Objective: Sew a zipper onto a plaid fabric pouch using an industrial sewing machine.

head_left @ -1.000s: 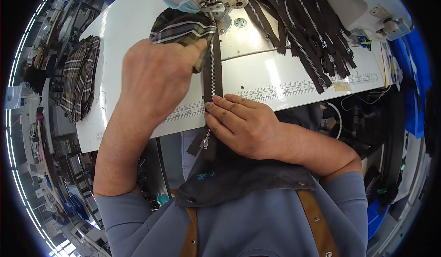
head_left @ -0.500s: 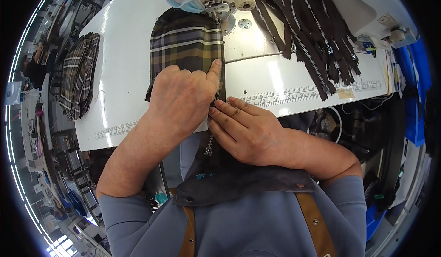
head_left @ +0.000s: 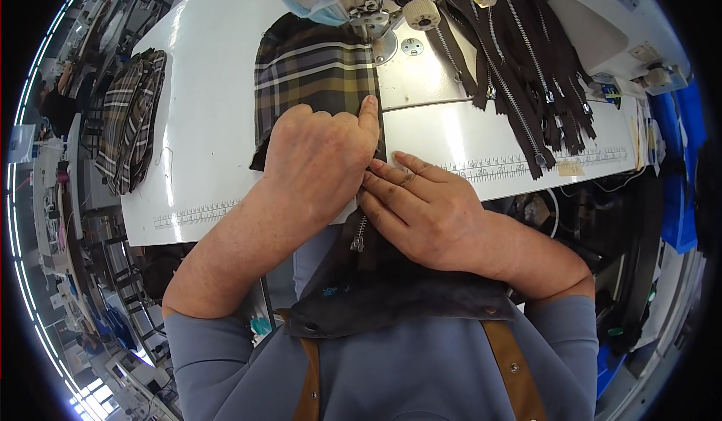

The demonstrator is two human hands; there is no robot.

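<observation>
A plaid fabric piece (head_left: 314, 75) in black, brown and white lies on the sewing machine's bed, its right edge running under the machine's needle area (head_left: 374, 26). A dark zipper (head_left: 360, 229) with metal teeth lies along that edge, and its end with the slider hangs over the table's front. My left hand (head_left: 320, 154) is closed on the plaid fabric, the index finger stretched along the edge and the other fingers curled underneath. Just below it, my right hand (head_left: 425, 210) holds the zipper, fingers close together and thumb hidden. Both hands nearly touch.
Several dark zippers (head_left: 519, 67) lie draped at the right of the machine. A stack of plaid pieces (head_left: 131, 124) sits on the left of the white table (head_left: 203, 105). A ruler strip (head_left: 496, 167) follows the table's front edge. A dark apron (head_left: 398, 300) covers my lap.
In the view, hands, fabric, machine and table have all shifted slightly right, as from a small head turn. The grip of both hands looks the same.
</observation>
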